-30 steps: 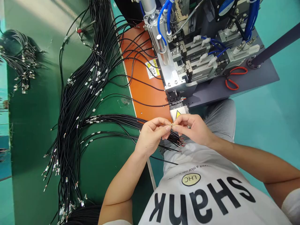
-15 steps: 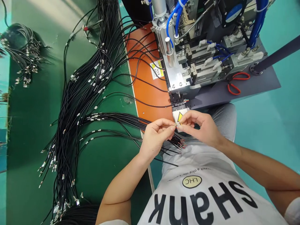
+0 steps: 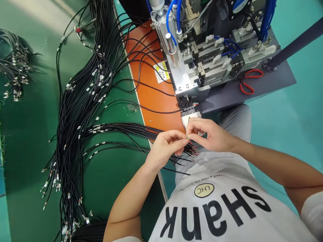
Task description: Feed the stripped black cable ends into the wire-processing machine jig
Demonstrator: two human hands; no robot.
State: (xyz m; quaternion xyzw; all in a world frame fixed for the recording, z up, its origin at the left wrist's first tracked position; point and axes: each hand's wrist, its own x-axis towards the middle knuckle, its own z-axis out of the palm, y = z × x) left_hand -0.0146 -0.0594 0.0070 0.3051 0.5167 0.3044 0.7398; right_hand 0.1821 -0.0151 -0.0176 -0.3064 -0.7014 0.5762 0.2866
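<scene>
My left hand (image 3: 166,148) and my right hand (image 3: 208,134) meet just in front of my chest, fingertips pinched together on the thin stripped end of a black cable (image 3: 188,136). A bundle of black cables (image 3: 126,129) runs from the green mat under my left hand, and its red-tipped ends (image 3: 193,153) fan out below my fingers. Directly above my hands stands the metal crimping machine (image 3: 186,80), with a small wire end showing at its black jaw (image 3: 188,105).
A large mass of black cables with metal terminals (image 3: 80,111) covers the green mat (image 3: 32,141). An orange plate (image 3: 148,87) lies under the machine. Red-handled scissors (image 3: 248,80) rest on the grey base. Another cable pile (image 3: 13,74) lies at far left.
Both hands stay pinched on the cable end. The view has shifted slightly; the hands sit a little nearer the machine's jaw than a second ago.
</scene>
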